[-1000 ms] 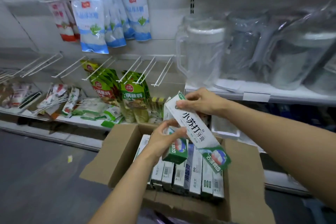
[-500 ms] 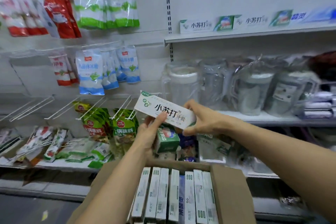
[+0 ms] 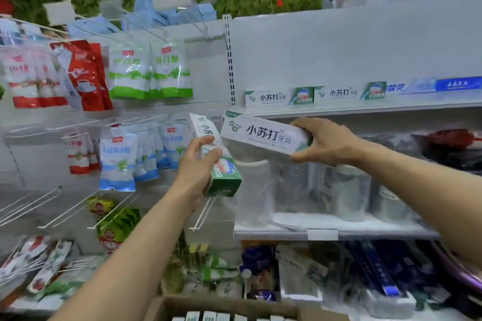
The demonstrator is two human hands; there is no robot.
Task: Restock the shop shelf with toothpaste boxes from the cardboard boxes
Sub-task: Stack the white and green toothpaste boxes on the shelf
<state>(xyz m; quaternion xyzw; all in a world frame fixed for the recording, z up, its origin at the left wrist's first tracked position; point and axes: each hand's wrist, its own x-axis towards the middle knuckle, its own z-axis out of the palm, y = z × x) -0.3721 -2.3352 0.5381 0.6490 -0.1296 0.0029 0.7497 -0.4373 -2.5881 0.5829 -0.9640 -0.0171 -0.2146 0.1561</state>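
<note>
Grasped at its right end by the right hand (image 3: 326,142), in the centre of the frame: a white toothpaste box (image 3: 260,135), fingers (image 3: 303,125) curled over the top, thumb underneath. Kept nearly level, printed face forward, just under the edge of the upper shelf (image 3: 365,107), probably for sliding in beside the row of boxes (image 3: 276,98) already standing there at centre right. Gripped by the left hand (image 3: 198,164), a little to the left and lower: a second toothpaste box (image 3: 221,174), tilted with the green end down, seemingly held in reserve for the next placing. Not yet on the shelf, either one. At the bottom edge, the cardboard box (image 3: 224,307) with more stock inside.

Compared with half a second before: both hands lifted from the level of the plastic jugs (image 3: 349,190) up toward the toothpaste shelf, now further apart. View tilted upward also, with only a strip of the cardboard box left in sight.
</note>
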